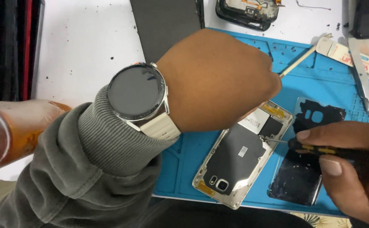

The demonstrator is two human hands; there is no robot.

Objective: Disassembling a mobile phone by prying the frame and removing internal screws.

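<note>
Left hand (218, 80) is closed in a fist over the top end of the opened phone (241, 158), gripping a thin pale stick (298, 61) that pokes out toward the upper right. Right hand (353, 164) pinches a black-and-yellow screwdriver (319, 149), tip touching the phone's inner plate. The phone lies back-up on the blue mat (319, 84), with the removed back cover (304, 169) just beside it.

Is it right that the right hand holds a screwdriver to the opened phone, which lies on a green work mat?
Not quite. The head view shows the work mat is blue, not green. The rest holds: the right hand holds a screwdriver with its tip at the opened phone, which lies on that mat.
</note>
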